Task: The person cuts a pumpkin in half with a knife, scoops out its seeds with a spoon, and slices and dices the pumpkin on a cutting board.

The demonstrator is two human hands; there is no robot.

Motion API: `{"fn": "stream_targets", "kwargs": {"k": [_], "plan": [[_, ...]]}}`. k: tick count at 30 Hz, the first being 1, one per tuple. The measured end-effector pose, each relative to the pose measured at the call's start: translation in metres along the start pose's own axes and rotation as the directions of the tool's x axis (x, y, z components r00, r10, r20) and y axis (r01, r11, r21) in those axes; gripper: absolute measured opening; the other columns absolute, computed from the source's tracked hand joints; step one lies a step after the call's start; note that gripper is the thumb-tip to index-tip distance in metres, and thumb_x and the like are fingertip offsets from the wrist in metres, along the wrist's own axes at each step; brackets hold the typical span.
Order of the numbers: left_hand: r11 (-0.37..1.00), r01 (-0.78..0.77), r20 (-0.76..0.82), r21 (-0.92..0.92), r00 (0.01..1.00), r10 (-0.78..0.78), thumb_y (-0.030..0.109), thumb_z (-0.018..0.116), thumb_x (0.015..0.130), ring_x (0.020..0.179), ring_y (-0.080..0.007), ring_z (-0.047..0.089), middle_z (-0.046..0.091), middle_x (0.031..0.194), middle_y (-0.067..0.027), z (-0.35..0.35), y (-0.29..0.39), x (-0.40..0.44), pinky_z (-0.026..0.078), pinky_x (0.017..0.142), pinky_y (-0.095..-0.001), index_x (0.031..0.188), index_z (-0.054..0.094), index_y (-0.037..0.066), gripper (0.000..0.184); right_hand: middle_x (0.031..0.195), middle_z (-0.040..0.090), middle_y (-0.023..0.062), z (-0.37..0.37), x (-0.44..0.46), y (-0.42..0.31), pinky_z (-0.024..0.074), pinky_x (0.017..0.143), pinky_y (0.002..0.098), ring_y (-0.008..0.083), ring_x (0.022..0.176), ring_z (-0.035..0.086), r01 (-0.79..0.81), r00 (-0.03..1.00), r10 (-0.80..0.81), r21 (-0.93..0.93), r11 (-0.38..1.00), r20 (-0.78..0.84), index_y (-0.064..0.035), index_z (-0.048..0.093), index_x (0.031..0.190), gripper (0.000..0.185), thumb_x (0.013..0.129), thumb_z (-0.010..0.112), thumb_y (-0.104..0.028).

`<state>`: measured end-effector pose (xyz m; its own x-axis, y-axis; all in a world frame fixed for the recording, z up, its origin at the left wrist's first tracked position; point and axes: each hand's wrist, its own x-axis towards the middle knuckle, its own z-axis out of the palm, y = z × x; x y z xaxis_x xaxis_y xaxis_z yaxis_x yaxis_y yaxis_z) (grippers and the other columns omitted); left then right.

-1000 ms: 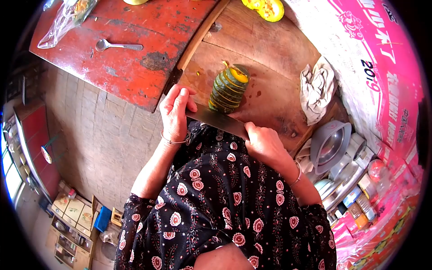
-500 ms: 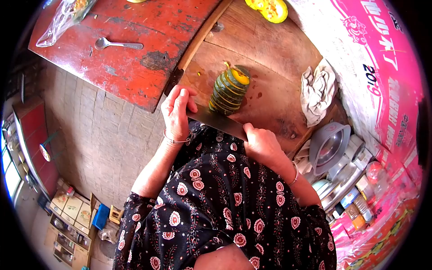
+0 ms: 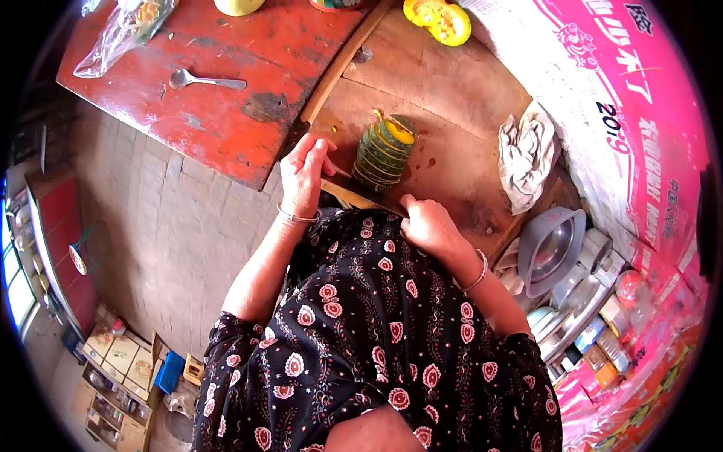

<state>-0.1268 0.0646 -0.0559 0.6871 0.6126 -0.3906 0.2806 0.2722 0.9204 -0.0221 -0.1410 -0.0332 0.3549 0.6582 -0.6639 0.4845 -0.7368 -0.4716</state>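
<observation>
A green-skinned pumpkin piece (image 3: 382, 158) with yellow flesh, cut into several slices still standing close together, lies near the front of the wooden board. My right hand (image 3: 433, 228) is closed around the handle end of a knife (image 3: 380, 200), whose blade is seen nearly edge-on between the pumpkin and my body. At the blade's other end is my left hand (image 3: 303, 177), its fingers curled together; whether they grip the blade is hidden. A cut pumpkin half (image 3: 439, 21) with orange insides lies at the board's far edge.
A red worn tabletop (image 3: 203, 113) at the left holds a metal spoon (image 3: 203, 79) and a plastic bag (image 3: 124, 34). Right of the pumpkin lies a crumpled cloth (image 3: 527, 154). A grey basin (image 3: 552, 248) and several dishes stand at the right.
The knife has rolled from showing its flat side to nearly edge-on beside the pumpkin. Both hands have shifted slightly, and the view has moved a little. The pumpkin slices look unchanged.
</observation>
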Motion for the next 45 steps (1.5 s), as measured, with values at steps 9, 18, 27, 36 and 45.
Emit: {"fn": "stream_targets", "kwargs": {"k": [9,18,27,36,45], "plan": [[0.934,-0.239,0.073,0.266,0.971,0.228,0.037,0.049,0.093,0.107,-0.0221,0.055,0.061,0.109,-0.0127,-0.027,0.007,-0.015,0.04,0.096,-0.0378,0.123,0.052,0.001,0.047,0.072,0.06,0.0224,-0.028,-0.045,-0.001,0.0483,0.064,0.0371,0.0331,0.067,0.062,0.09,0.991,-0.042,0.386,0.918,-0.131,-0.0011,0.06,0.103,0.029,0.075,0.055,-0.008],[0.291,-0.724,0.594,0.625,0.683,0.426,0.023,0.078,0.058,0.127,-0.0412,0.032,0.028,0.145,-0.0167,0.021,-0.02,-0.028,0.031,0.101,-0.0524,0.138,0.037,0.017,0.09,0.057,0.049,0.007,-0.023,-0.046,0.047,0.0412,0.052,0.0305,0.0112,0.054,0.044,0.127,0.855,0.18,0.532,0.837,-0.487,0.0005,0.062,0.096,0.025,0.074,0.059,-0.011],[0.165,-0.76,0.664,0.629,0.635,0.394,0.02,0.08,0.05,0.122,-0.0357,0.039,0.04,0.135,-0.0119,0.047,0.009,0.005,0.033,0.098,-0.0499,0.132,0.043,0.016,0.091,0.06,0.047,0.0013,-0.019,-0.057,0.061,0.0406,0.054,0.0288,0.0073,0.059,0.043,-0.032,0.888,0.346,0.71,0.703,-0.303,0.0018,0.06,0.102,0.031,0.074,0.057,-0.011],[0.027,-0.744,0.668,0.667,0.614,0.42,0.02,0.078,0.051,0.12,-0.0304,0.043,0.044,0.133,-0.0077,0.041,0.032,0.041,0.033,0.097,-0.0462,0.131,0.043,0.016,0.088,0.061,0.047,-0.0011,-0.002,-0.058,0.07,0.0388,0.05,0.0266,0.0065,0.055,0.043,0.051,0.884,0.309,0.73,0.682,-0.35,0.0002,0.059,0.096,0.022,0.076,0.059,-0.01],[0.118,-0.71,0.601,0.695,0.662,0.448,0.028,0.077,0.063,0.12,-0.0327,0.042,0.042,0.135,-0.0137,0.048,0.042,0.051,0.033,0.099,-0.0461,0.131,0.044,0.012,0.077,0.063,0.05,0.0013,0.003,-0.059,0.076,0.0417,0.055,0.0287,0.0084,0.06,0.045,0.022,0.883,0.342,0.755,0.655,-0.322,0.0008,0.061,0.098,0.026,0.074,0.059,-0.011]]}}
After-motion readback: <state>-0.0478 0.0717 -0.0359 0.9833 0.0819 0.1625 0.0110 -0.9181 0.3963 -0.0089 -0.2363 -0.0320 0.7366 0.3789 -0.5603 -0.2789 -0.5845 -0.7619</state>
